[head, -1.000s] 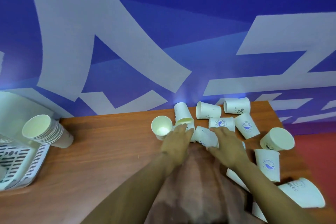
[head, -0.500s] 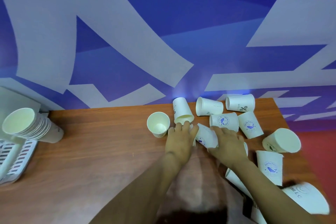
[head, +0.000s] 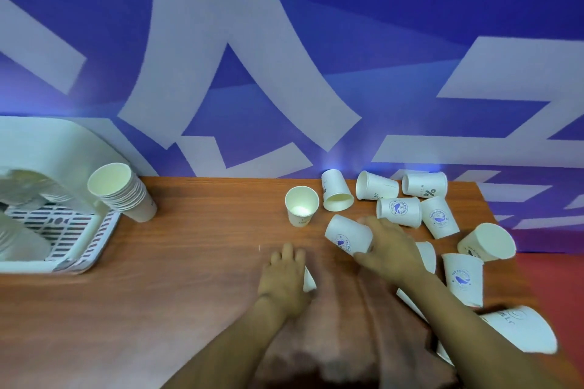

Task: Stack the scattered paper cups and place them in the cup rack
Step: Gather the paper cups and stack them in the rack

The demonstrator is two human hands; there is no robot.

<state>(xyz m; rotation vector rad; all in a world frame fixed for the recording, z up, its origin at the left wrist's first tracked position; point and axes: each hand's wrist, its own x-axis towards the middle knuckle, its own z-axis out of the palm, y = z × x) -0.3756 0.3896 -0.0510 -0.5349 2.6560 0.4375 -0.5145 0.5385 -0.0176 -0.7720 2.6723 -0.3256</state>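
Now we are gripping a tipped cup (head: pixel 349 235) in our right hand (head: pixel 387 248), while our left hand (head: pixel 284 276) is curling round another cup (head: pixel 309 279) low on the worktop (head: pixel 189 249). Loose cups (head: pixel 399 210) are lying nearby; a stack (head: pixel 121 191) is standing beside the rack (head: pixel 68 230).
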